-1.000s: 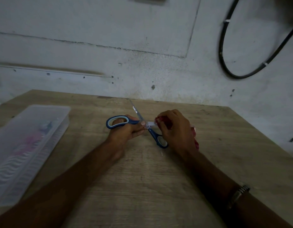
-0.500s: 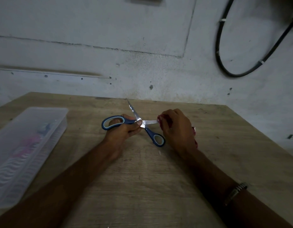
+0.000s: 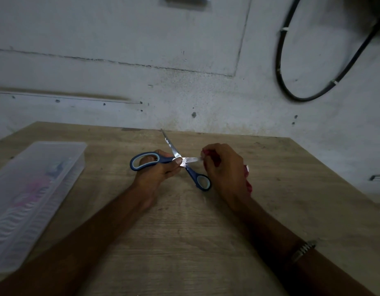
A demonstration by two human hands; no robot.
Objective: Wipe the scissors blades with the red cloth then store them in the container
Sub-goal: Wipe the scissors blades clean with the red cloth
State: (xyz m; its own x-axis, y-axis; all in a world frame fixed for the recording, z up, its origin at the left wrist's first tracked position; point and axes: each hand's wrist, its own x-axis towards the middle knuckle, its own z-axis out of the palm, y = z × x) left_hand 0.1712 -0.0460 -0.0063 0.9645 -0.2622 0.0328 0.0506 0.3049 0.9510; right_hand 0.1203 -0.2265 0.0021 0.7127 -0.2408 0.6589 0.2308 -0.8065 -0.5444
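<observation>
The scissors (image 3: 174,162) sat open in an X near the middle of the tabletop (image 3: 184,242), held just above or on the wood; which of the two could not be told. The left hand (image 3: 157,169) gripped them by the larger blue loop and the shank close to the pivot, its fingers curled round the handle. The right hand (image 3: 223,169) pinched the red cloth (image 3: 214,160) round the outer end of one blade, the rest of the cloth bunched inside the palm and showing below the wrist. That wiped blade ran roughly left to right from the pivot toward the right hand, while the free blade pointed up and slightly left toward the wall (image 3: 184,60), its tip bare. The smaller loop hung down to the right, near the right hand. They looked light and rigid, steel blades with slick faces and sharp edges, so the plastic handles seemed the safe place to hold, and the cloth was best kept folded over the flat of the blade instead of the edge. The cloth looked soft and limp. The container (image 3: 35,189), a long translucent box, lay well apart at the left edge, its long axis running away from the person
</observation>
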